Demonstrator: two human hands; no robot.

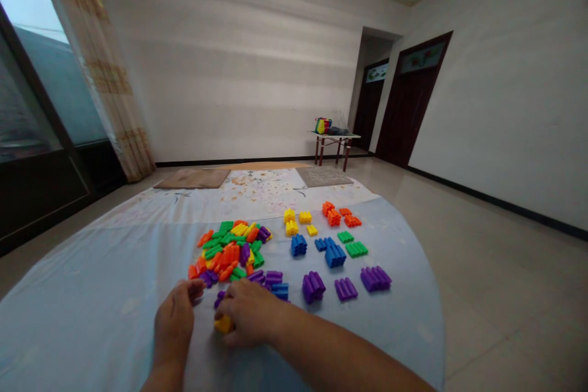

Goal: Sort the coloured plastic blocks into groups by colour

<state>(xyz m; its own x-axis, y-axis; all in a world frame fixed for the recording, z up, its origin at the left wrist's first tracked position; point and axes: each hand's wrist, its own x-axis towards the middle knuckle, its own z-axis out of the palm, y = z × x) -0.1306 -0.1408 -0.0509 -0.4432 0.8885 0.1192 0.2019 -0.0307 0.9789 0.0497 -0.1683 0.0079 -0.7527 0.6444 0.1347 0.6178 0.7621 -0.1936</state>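
Observation:
My right hand (252, 313) is curled over a yellow plastic block (223, 324) on the near part of the cloth, its fingers closed around it. Partly under that hand are purple blocks (220, 299) and a blue block (279, 290). My left hand (177, 312) rests at the near left edge of a mixed pile of blocks (229, 251), fingers slightly apart, with nothing visible in them. Its fingertips are close to a purple block (209, 278); whether they touch is unclear. The pile holds orange, green, yellow and purple pieces.
Right of the pile lie colour groups: yellow blocks (291, 222), orange blocks (332, 214), green blocks (356, 249), blue blocks (335, 253) and purple blocks (313, 287). A pale blue cloth (114, 294) covers the round table. Behind stands a small table (340, 135) with bags.

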